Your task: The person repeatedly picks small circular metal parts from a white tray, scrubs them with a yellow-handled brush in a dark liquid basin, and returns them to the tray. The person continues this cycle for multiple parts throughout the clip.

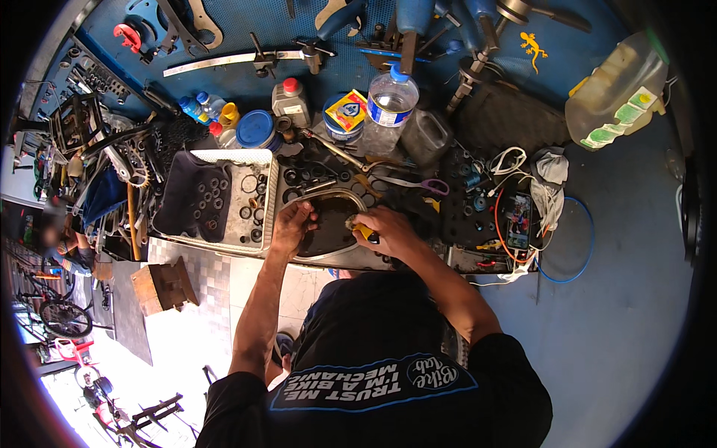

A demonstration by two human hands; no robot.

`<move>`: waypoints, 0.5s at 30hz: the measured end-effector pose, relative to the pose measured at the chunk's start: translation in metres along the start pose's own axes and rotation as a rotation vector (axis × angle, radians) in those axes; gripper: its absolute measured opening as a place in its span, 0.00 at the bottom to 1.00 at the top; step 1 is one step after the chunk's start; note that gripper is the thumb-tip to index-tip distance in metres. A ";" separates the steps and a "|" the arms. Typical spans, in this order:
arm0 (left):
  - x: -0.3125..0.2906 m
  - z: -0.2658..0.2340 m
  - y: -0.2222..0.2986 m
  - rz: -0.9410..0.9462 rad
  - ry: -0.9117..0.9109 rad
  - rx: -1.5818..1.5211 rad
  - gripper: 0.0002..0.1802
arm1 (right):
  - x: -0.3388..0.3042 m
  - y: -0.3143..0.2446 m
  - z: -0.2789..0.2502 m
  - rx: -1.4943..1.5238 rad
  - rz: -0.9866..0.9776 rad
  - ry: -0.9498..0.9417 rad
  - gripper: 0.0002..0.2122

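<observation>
Over a metal basin of dark liquid, both my hands work close together. My left hand is at the basin's left side, its fingers pinched together. Whatever small piece may sit between those fingertips is too small to name. From the right, my right hand grips a brush with a yellow and black handle. Its pale, worn bristles point left toward my left hand, with a gap between them.
Left of the basin stands a white plastic tray with bearings and rings on a dark cloth. Bottles, including a clear one with a blue cap, line the back. Scissors, a phone and cables lie to the right.
</observation>
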State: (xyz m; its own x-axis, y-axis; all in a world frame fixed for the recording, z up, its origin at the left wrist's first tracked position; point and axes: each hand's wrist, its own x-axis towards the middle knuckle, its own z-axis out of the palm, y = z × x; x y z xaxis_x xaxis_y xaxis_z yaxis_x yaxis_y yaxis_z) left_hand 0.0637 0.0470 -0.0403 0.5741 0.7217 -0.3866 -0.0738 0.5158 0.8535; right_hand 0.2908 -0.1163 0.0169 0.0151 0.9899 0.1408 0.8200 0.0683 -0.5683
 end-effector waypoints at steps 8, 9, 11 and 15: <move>0.000 -0.004 -0.001 -0.029 0.004 0.061 0.14 | 0.002 -0.001 -0.003 0.016 0.005 -0.019 0.13; 0.001 -0.006 -0.003 -0.017 -0.003 0.066 0.14 | 0.003 -0.001 -0.003 0.015 0.004 -0.017 0.13; -0.005 0.010 0.000 0.023 0.040 0.089 0.15 | 0.002 0.000 -0.001 0.018 0.008 -0.020 0.13; -0.004 0.005 0.002 -0.018 0.028 0.035 0.16 | 0.004 0.000 -0.002 0.031 0.015 -0.030 0.13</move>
State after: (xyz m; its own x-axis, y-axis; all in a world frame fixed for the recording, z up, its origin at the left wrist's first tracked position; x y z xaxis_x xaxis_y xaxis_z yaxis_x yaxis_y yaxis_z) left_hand 0.0651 0.0428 -0.0358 0.5521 0.7254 -0.4110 -0.0352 0.5128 0.8578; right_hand 0.2918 -0.1126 0.0187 0.0090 0.9941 0.1078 0.8015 0.0573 -0.5953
